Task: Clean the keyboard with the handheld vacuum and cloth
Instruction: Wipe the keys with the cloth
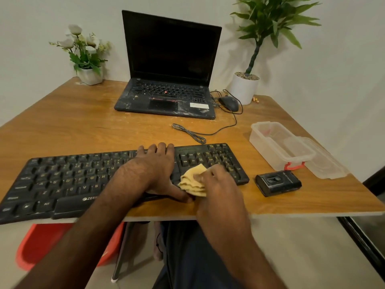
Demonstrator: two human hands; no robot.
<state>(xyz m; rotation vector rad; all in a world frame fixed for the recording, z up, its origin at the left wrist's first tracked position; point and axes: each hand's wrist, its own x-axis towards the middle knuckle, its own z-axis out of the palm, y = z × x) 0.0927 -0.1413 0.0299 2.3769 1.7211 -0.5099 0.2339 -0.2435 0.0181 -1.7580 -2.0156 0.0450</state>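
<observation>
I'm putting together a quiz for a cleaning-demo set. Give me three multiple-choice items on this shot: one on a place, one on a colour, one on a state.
1. Where does the small black device lie?
A on the floor
B on the table, right of the keyboard
C on top of the keys

2. What colour is the cloth that the right hand grips?
A blue
B white
C yellow

3. How does the laptop stand?
A open, screen dark
B shut
C open, screen lit

Answers:
1 B: it sits on the wood, apart from the keyboard's right end.
2 C: the bunched folds are pale yellow.
3 A: the lid is raised and the screen is black.
</observation>
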